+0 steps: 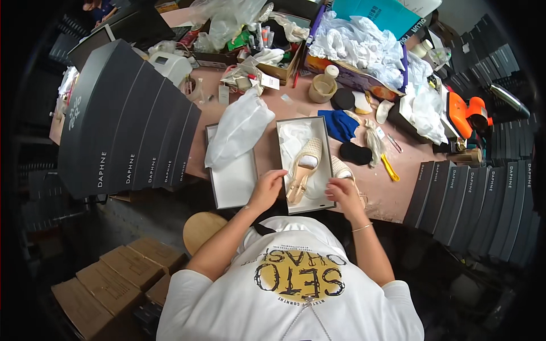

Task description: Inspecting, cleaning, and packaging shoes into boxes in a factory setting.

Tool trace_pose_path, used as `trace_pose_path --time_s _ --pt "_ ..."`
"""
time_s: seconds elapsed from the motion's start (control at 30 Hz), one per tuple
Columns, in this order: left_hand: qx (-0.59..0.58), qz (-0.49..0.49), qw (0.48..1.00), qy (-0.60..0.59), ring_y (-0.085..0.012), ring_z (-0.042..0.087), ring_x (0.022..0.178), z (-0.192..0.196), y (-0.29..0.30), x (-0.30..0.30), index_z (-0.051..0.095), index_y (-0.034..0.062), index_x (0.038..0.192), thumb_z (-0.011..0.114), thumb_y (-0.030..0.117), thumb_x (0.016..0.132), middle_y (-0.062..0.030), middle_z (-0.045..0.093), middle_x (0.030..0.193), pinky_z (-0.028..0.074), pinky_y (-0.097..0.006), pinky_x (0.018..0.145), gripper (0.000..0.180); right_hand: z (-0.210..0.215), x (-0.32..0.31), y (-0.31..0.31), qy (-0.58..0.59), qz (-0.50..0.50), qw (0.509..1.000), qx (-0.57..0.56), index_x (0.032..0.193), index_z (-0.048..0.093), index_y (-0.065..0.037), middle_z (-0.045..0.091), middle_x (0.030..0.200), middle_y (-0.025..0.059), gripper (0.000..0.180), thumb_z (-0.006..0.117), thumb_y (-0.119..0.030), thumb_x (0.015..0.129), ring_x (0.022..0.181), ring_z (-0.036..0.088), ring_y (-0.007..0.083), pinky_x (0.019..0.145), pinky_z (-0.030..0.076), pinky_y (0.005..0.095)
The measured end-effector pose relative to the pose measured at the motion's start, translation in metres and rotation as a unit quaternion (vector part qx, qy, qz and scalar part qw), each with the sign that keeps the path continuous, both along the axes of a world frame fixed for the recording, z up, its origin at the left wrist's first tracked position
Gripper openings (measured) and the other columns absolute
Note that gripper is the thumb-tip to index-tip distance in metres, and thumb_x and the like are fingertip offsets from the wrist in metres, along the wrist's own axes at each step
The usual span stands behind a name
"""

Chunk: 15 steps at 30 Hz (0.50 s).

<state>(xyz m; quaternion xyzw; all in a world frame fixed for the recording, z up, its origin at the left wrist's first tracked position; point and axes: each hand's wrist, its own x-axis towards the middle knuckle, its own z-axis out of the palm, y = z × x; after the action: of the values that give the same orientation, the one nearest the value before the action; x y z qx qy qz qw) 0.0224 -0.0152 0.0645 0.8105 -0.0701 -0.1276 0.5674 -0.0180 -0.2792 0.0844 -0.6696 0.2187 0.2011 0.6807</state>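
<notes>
A beige slingback shoe (302, 170) lies in an open shoebox (326, 149) on the pink worktable (296, 108), toe pointing away, resting on white tissue paper, its woven toe cap pale and its strap end near the box's front edge. The step in hand looks like packing the pair: the left hand (266, 190) rests at the box's near left corner, fingers curled loosely against the shoe's heel end, while the right hand (343, 190) grips the second shoe (341, 169) just outside the box's right wall, fingers closed around it. The next move would call for setting that shoe beside the first, probably reversed to fit. The box lid (233, 182) lies to the left under a white bag (239, 128); stacked dark boxes (128, 122) flank the table.
</notes>
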Motion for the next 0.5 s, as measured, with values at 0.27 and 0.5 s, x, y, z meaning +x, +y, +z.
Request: trace_pose_path --time_s 0.27,0.5 --pt "0.078 -0.317 0.945 0.032 -0.0308 0.063 0.081 0.002 -0.011 -0.019 0.066 0.0027 0.098 0.054 0.009 0.084 -0.0159 0.067 0.090 0.050 -0.037 0.075 0.020 -0.087 0.008 0.094 -0.152 0.107 0.925 -0.330 0.133 0.032 -0.001 0.048 0.118 0.0272 0.067 0.067 -0.025 0.081 0.104 0.053 0.0433 0.082 0.047 0.0489" --pt "0.031 -0.138 0.989 -0.045 -0.0207 0.063 0.076 0.027 0.028 0.032 0.064 0.0005 0.101 0.058 0.009 0.087 -0.0122 0.065 0.088 0.048 -0.030 0.068 0.017 -0.051 0.022 0.121 -0.051 0.170 0.876 -0.449 0.131 0.034 -0.005 0.038 0.129 0.0212 0.075 0.070 -0.013 0.066 0.105 0.053 0.0418 0.079 0.048 0.0518"
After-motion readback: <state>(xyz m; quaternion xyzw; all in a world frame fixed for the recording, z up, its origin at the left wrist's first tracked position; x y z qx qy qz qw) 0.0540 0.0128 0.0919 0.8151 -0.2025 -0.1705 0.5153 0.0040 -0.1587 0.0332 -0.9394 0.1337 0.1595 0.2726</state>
